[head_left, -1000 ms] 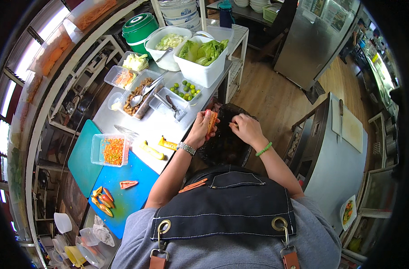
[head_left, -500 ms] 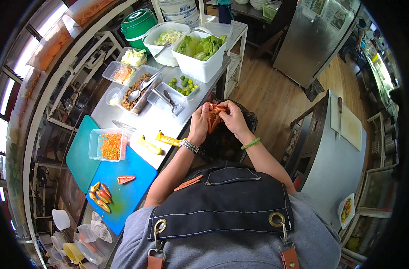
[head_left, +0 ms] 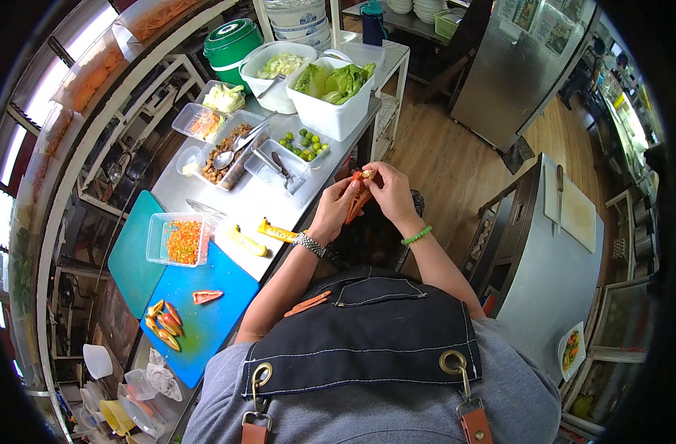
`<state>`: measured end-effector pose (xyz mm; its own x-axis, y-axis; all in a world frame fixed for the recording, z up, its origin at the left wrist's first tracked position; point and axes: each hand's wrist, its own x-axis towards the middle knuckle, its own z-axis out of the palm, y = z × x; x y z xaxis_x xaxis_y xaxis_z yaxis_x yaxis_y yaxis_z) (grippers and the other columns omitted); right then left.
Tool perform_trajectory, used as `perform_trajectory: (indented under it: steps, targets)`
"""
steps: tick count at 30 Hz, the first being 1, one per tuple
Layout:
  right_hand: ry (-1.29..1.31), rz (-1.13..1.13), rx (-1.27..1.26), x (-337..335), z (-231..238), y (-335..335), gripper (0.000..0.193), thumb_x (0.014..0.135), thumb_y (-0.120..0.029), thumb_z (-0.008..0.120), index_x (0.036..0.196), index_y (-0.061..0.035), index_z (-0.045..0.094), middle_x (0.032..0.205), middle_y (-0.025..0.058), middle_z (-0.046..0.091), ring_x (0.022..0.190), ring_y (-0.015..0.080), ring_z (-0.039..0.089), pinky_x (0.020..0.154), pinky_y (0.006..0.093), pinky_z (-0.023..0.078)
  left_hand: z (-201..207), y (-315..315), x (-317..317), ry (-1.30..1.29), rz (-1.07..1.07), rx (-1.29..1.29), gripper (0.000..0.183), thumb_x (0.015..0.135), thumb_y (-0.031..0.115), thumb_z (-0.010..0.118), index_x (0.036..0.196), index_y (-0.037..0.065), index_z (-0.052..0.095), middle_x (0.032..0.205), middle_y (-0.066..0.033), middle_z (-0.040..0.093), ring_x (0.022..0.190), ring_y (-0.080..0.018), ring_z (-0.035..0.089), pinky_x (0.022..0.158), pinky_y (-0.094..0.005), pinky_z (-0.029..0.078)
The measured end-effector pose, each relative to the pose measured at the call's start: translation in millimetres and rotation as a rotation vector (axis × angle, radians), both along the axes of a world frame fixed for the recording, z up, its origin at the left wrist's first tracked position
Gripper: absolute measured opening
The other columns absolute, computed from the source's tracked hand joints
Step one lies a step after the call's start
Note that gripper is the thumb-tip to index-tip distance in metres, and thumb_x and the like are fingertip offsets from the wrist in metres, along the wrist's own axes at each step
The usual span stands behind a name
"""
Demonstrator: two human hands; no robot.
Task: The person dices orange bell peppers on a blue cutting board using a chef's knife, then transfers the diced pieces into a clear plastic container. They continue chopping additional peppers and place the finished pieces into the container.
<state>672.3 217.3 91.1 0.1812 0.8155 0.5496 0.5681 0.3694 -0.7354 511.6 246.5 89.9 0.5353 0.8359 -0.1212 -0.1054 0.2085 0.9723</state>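
A red pepper (head_left: 359, 203) is held up between my two hands, over a dark bin (head_left: 371, 240) beside the table. My left hand (head_left: 330, 212) is closed round its side, the thumb on top. At the pepper's upper end the fingers of my right hand (head_left: 393, 195) pinch a pale, seedy bit. On the blue cutting board (head_left: 223, 311) lie a cut red pepper piece (head_left: 207, 297) and several orange-red pepper pieces (head_left: 165, 324). A clear tub of diced red pepper (head_left: 182, 240) stands at the boards' far edge. Two yellow pepper pieces (head_left: 247, 241) rest on the metal table.
A knife (head_left: 205, 209) lies near the tub. Farther back are a tub of brown chopped food (head_left: 218, 169), a tray of small green citrus (head_left: 304, 144) and a white bin of lettuce (head_left: 332, 111). A side table (head_left: 553, 259) at right bears a white board and knife.
The pepper has turned in my hands from its open, seedy inside to a narrower side view. My right hand has shifted slightly up and right. Items on the table are unchanged.
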Motion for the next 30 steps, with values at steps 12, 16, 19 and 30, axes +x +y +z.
perform_trajectory:
  steps: [12, 16, 19, 30]
  targets:
    - [1.061, 0.249, -0.34, 33, 3, -1, 0.013, 0.093, -0.004, 0.071, 0.104, 0.0019, 0.069, 0.096, 0.0063, 0.074, 0.088, 0.0088, 0.067, 0.078, 0.0225, 0.053, -7, 23, -7, 0.027, -0.104, -0.006, 0.04, 0.107, 0.03, 0.052, 0.128, -0.003, 0.062, 0.106, -0.0045, 0.069, 0.086, -0.0077, 0.062, 0.065, -0.0238, 0.052]
    - [0.48, 0.233, -0.242, 42, 6, -2, 0.015, 0.092, -0.013, 0.072, 0.105, -0.0058, 0.073, 0.126, 0.0112, 0.066, 0.112, 0.0209, 0.064, 0.094, 0.0339, 0.052, -5, 19, 1, -0.049, -0.053, -0.069, 0.037, 0.108, 0.033, 0.048, 0.13, 0.004, 0.056, 0.107, -0.004, 0.067, 0.084, -0.0092, 0.062, 0.065, -0.0253, 0.052]
    - [-0.373, 0.144, -0.047, 39, 19, -12, 0.019, 0.085, -0.02, 0.077, 0.102, -0.0106, 0.075, 0.148, 0.0133, 0.049, 0.135, 0.0343, 0.047, 0.109, 0.0453, 0.041, 10, 14, 7, -0.092, -0.078, -0.194, 0.034, 0.109, 0.036, 0.043, 0.13, 0.011, 0.05, 0.106, -0.0029, 0.064, 0.081, -0.0101, 0.061, 0.065, -0.0256, 0.051]
    - [-0.434, 0.184, -0.124, 37, 12, -2, 0.012, 0.081, -0.01, 0.071, 0.089, -0.0029, 0.066, 0.159, 0.0086, 0.033, 0.147, 0.0401, 0.025, 0.116, 0.0552, 0.028, 23, 30, 22, -0.035, -0.314, -0.228, 0.036, 0.11, 0.039, 0.038, 0.132, 0.014, 0.05, 0.103, 0.0012, 0.059, 0.081, -0.0082, 0.056, 0.063, -0.0249, 0.044]
